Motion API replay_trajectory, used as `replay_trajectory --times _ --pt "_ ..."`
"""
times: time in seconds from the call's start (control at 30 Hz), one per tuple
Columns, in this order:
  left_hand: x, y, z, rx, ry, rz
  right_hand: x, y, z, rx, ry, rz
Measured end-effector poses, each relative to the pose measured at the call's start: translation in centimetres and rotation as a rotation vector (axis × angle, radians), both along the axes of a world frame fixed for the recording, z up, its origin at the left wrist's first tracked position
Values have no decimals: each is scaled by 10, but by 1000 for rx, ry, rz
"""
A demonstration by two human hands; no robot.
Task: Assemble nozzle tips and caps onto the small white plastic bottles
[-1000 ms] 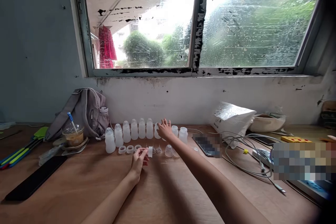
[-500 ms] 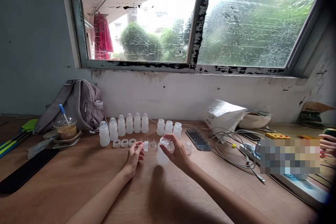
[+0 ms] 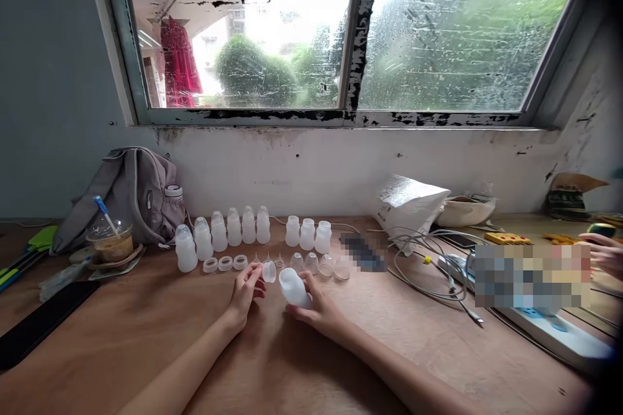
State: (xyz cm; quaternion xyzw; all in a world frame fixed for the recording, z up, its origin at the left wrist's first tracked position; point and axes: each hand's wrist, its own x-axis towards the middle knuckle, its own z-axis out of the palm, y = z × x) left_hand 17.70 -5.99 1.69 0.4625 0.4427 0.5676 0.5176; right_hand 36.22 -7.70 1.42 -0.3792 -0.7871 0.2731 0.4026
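My left hand (image 3: 244,292) pinches a small whitish collar ring (image 3: 268,272) on edge between thumb and fingers. My right hand (image 3: 321,311) is wrapped round a frosted baby bottle (image 3: 293,288), its open mouth tilted up and left towards the ring but apart from it. Behind my hands lie three loose collar rings (image 3: 225,263), a few clear nipples (image 3: 279,260) and several clear dome caps (image 3: 326,264). Several capped bottles (image 3: 219,231) stand in a row at the back left, and three uncapped bottles (image 3: 307,233) stand to their right.
At left are a backpack (image 3: 139,188), a drink cup (image 3: 111,243) and a dark flat object (image 3: 46,321). To the right are a silvery-white pouch (image 3: 409,204), tangled cables (image 3: 413,279) and a power strip (image 3: 559,331). Another person's hand (image 3: 603,253) shows at the right edge.
My right hand has closed round the bottle and tilted it from upright towards my left hand. The ring in my left hand has turned. The view has shifted slightly right.
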Motion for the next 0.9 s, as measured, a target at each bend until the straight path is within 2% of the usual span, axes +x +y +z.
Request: replay_trajectory --times 0.27,0.67,0.9 --pt "7 -7 4 71 66 -71 16 12 3 268 -249 -195" --pt "4 -4 -4 105 215 -152 26 16 2 649 -436 -179" --pt "6 -2 -11 28 288 -163 25 14 2 792 -479 -158"
